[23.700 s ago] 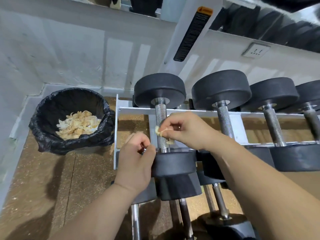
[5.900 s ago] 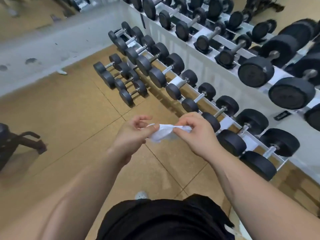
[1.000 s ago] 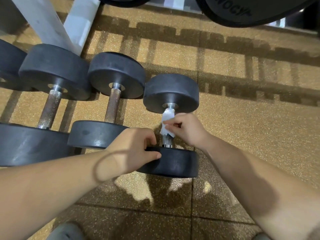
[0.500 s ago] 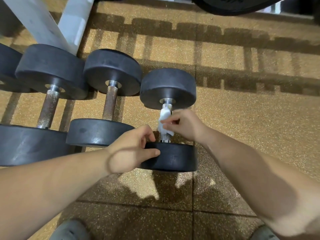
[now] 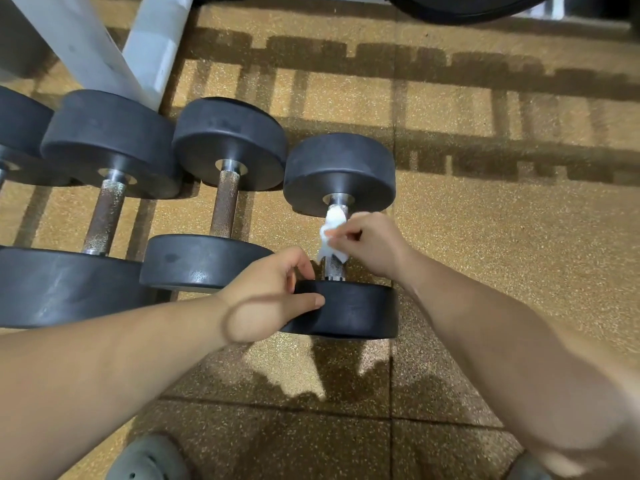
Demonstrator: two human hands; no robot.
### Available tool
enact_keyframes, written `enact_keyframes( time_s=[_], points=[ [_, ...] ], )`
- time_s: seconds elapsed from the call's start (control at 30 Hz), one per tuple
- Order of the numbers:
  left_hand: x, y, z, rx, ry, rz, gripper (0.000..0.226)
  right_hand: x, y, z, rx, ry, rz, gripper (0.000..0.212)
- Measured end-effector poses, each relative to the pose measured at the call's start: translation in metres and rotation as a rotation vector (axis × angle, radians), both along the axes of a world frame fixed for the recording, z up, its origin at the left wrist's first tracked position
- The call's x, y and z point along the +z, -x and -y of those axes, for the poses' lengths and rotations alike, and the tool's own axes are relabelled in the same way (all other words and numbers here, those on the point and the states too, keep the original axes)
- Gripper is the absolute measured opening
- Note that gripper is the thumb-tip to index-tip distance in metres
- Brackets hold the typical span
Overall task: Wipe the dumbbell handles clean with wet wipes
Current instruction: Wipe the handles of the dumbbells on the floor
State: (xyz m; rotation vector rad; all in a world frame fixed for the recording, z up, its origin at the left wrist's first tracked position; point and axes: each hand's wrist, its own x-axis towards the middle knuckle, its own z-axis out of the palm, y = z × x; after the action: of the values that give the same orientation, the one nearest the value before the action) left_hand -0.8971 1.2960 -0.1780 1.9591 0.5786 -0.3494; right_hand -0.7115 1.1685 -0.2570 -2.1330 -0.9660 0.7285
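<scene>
A small black dumbbell [image 5: 341,174] lies on the brown floor, rightmost in a row. Its metal handle [image 5: 334,268] runs toward me between the two heads. My right hand [image 5: 372,242] pinches a white wet wipe [image 5: 332,228] wrapped over the upper part of that handle. My left hand [image 5: 270,296] grips the rim of the near head [image 5: 356,313], thumb on its front face and fingers over its top edge. The handle's lower end shows bare below the wipe.
Two larger dumbbells [image 5: 225,188] [image 5: 104,188] lie side by side to the left, their handles rusty brown. White rack legs [image 5: 104,39] rise at the upper left. Open floor [image 5: 502,254] spreads to the right. My grey shoe [image 5: 149,459] is at the bottom edge.
Over the last second the right hand has slid the wipe up the handle toward the far head. The left hand stays on the near head. Much earlier I was unfolding the wipe, standing.
</scene>
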Motion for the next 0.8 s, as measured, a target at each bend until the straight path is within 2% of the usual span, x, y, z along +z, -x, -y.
enact_keyframes(
  time_s=[0.13,0.2,0.23,0.3,0.4,0.47,0.53,0.6,0.67,0.8],
  points=[
    [0.001,0.001,0.003,0.003,-0.046,0.005,0.026,0.002,0.002,0.015,0.101,0.026,-0.194,0.015],
    [0.002,0.001,0.004,0.009,-0.063,0.006,0.026,0.002,0.001,0.008,0.096,0.018,-0.099,0.014],
    [0.002,0.001,0.004,0.012,-0.061,0.006,0.026,0.002,0.000,0.002,0.085,0.017,0.008,0.014],
    [0.002,0.001,0.004,0.013,-0.051,0.009,0.025,0.001,-0.004,-0.010,-0.023,0.012,0.131,0.014],
    [0.003,0.002,0.004,0.003,-0.059,0.010,0.025,0.001,-0.007,-0.020,-0.232,-0.016,-0.068,0.015],
    [0.002,0.002,0.004,-0.003,-0.082,0.009,0.026,0.002,-0.005,-0.014,-0.177,0.014,-0.021,0.017],
    [0.002,0.004,0.004,-0.006,-0.103,0.019,0.027,0.004,-0.003,-0.001,0.000,0.050,0.079,0.018],
    [0.001,0.005,0.005,-0.010,-0.119,0.033,0.028,0.005,0.002,0.013,0.101,0.038,-0.030,0.018],
    [0.002,0.005,0.006,-0.007,-0.115,0.037,0.027,0.004,0.003,0.017,0.120,0.035,-0.123,0.017],
    [0.001,0.003,0.004,0.010,-0.034,0.021,0.026,0.002,-0.003,-0.001,0.041,-0.007,-0.001,0.014]
  ],
)
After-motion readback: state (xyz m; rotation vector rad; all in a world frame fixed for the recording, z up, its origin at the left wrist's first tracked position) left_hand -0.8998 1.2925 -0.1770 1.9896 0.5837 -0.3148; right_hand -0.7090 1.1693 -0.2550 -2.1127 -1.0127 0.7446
